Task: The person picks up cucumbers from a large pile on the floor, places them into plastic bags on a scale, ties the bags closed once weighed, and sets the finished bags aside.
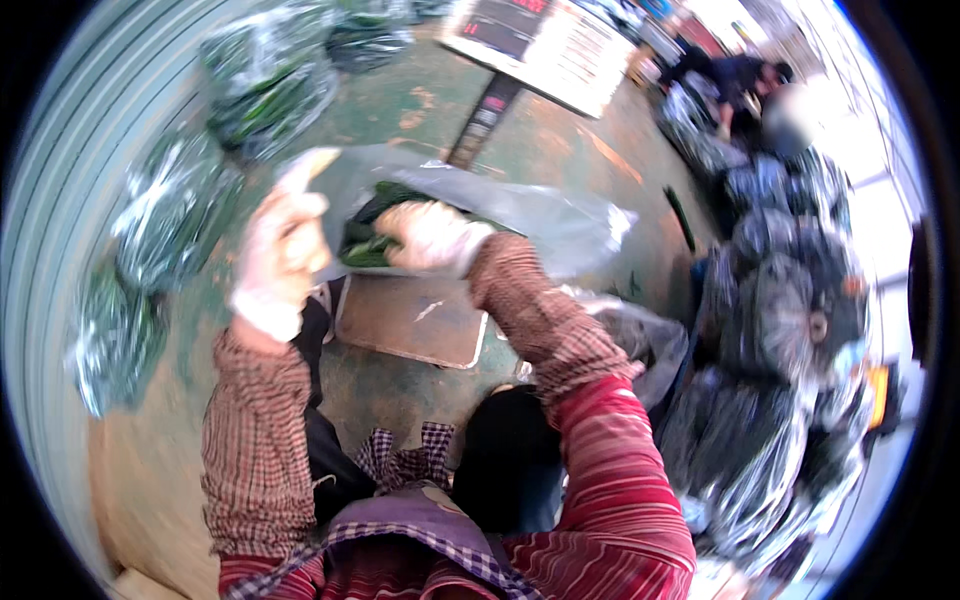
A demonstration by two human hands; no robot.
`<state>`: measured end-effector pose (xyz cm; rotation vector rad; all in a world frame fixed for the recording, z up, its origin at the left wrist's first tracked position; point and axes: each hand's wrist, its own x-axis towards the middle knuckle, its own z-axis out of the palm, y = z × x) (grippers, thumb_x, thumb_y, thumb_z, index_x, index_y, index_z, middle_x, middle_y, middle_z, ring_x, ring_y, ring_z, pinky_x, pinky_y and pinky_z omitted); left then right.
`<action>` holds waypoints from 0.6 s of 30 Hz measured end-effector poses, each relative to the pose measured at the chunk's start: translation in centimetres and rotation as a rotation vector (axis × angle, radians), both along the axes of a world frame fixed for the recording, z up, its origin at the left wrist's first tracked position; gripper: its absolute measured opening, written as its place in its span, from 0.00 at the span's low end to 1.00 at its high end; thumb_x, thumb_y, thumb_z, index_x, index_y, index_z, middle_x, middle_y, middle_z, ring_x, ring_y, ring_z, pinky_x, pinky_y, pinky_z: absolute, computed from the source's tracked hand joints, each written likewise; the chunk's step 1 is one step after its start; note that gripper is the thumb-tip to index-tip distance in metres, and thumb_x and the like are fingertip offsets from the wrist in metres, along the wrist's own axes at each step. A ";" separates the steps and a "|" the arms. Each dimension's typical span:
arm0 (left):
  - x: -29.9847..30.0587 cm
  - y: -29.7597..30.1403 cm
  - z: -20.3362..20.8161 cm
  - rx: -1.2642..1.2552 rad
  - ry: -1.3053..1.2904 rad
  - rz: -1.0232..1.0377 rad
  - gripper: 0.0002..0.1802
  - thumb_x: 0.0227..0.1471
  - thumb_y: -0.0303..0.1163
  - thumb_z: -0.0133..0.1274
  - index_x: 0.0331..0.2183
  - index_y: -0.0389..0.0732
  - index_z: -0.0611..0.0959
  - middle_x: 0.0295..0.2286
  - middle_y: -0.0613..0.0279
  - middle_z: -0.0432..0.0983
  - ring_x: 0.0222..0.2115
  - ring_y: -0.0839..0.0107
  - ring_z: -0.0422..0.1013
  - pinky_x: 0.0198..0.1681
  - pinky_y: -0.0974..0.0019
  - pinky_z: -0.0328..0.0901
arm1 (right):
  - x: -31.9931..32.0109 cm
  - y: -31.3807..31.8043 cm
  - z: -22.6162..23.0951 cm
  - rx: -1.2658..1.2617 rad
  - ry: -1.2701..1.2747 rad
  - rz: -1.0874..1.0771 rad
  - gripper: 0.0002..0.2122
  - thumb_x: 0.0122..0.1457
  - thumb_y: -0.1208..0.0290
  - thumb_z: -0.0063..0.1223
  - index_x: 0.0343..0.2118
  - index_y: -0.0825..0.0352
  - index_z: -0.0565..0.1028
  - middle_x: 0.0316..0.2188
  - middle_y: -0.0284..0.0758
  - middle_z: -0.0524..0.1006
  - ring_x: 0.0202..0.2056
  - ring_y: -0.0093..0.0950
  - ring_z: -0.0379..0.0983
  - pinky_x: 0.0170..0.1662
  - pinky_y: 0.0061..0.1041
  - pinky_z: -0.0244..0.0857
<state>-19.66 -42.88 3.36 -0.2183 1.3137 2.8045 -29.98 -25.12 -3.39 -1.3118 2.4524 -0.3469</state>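
A clear plastic bag (560,222) lies across the metal platform (410,322) of a scale, with dark green cucumbers (368,252) at its left end. My right hand (432,236), in a whitish glove, is curled over the cucumbers; its fingertips are partly hidden among them. To the left of the bag my left hand (285,250), also gloved, is raised with a finger stretched up and the others loosely bent. Motion blurs it, and nothing shows in its fingers. Behind the bag stands the scale's post (487,120), which carries a display panel (535,45).
Filled plastic bags (180,205) of green produce line the wall on the left. More stuffed bags (745,440) are piled along the right. A loose cucumber (679,218) lies on the green floor (590,165). Another person (735,85) bends over bags at the far right.
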 end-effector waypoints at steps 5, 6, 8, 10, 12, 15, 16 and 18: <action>-0.2 -1.0 -1.3 -0.051 0.029 -0.140 0.31 0.53 0.23 0.38 0.58 0.38 0.51 0.10 0.78 0.51 0.07 0.91 0.48 0.09 0.81 0.42 | 4.6 4.6 -1.5 -0.674 -0.038 -0.131 0.18 0.49 0.62 0.51 0.41 0.68 0.69 0.30 0.47 0.73 0.33 0.42 0.72 0.37 0.36 0.65; -0.1 -0.7 -0.4 -0.086 0.052 -0.168 0.31 0.53 0.22 0.37 0.58 0.38 0.50 0.10 0.78 0.49 0.07 0.90 0.46 0.10 0.81 0.42 | 6.1 7.0 -0.2 -0.855 -0.169 -0.135 0.16 0.51 0.63 0.50 0.40 0.68 0.70 0.31 0.46 0.74 0.32 0.39 0.72 0.36 0.34 0.66; 0.2 -0.3 1.6 -0.214 0.039 -0.099 0.31 0.54 0.22 0.36 0.58 0.36 0.48 0.09 0.79 0.48 0.07 0.90 0.44 0.11 0.81 0.42 | 10.4 13.2 2.1 -1.133 -0.410 -0.305 0.14 0.55 0.64 0.47 0.39 0.68 0.73 0.32 0.42 0.75 0.32 0.32 0.73 0.36 0.29 0.66; -0.6 0.0 0.0 -0.169 0.048 -0.118 0.30 0.53 0.22 0.39 0.57 0.36 0.52 0.11 0.79 0.48 0.09 0.91 0.43 0.11 0.82 0.42 | 14.5 20.5 -0.2 -1.313 -0.458 -0.752 0.13 0.57 0.64 0.47 0.37 0.68 0.74 0.33 0.38 0.75 0.31 0.25 0.72 0.35 0.24 0.66; -1.1 3.0 -1.7 -0.253 0.002 -0.192 0.30 0.54 0.22 0.38 0.57 0.36 0.52 0.11 0.79 0.48 0.09 0.91 0.43 0.11 0.82 0.42 | 17.1 26.7 -6.0 -1.682 -0.499 -1.381 0.12 0.57 0.63 0.47 0.33 0.68 0.75 0.30 0.33 0.75 0.29 0.21 0.70 0.30 0.19 0.64; -0.5 5.9 -0.1 -0.346 0.046 -0.084 0.29 0.55 0.22 0.37 0.58 0.36 0.51 0.12 0.81 0.48 0.09 0.93 0.42 0.11 0.84 0.40 | 19.2 39.9 -20.1 -1.532 -0.531 -1.812 0.10 0.54 0.67 0.49 0.34 0.68 0.73 0.25 0.34 0.75 0.23 0.18 0.69 0.29 0.15 0.63; -0.4 6.6 0.0 -0.467 0.014 -0.040 0.28 0.55 0.23 0.37 0.57 0.36 0.53 0.12 0.81 0.48 0.10 0.92 0.42 0.12 0.83 0.41 | 20.2 43.7 -22.5 -1.334 -0.622 -1.944 0.12 0.52 0.68 0.49 0.38 0.67 0.72 0.28 0.35 0.76 0.26 0.19 0.71 0.32 0.18 0.65; -0.7 5.7 -0.3 -0.626 -0.089 0.114 0.27 0.55 0.24 0.39 0.56 0.35 0.55 0.15 0.77 0.54 0.13 0.90 0.48 0.15 0.83 0.46 | 24.9 54.8 -28.1 -0.141 -0.096 -1.753 0.20 0.48 0.69 0.52 0.46 0.68 0.68 0.35 0.39 0.75 0.35 0.32 0.72 0.40 0.30 0.66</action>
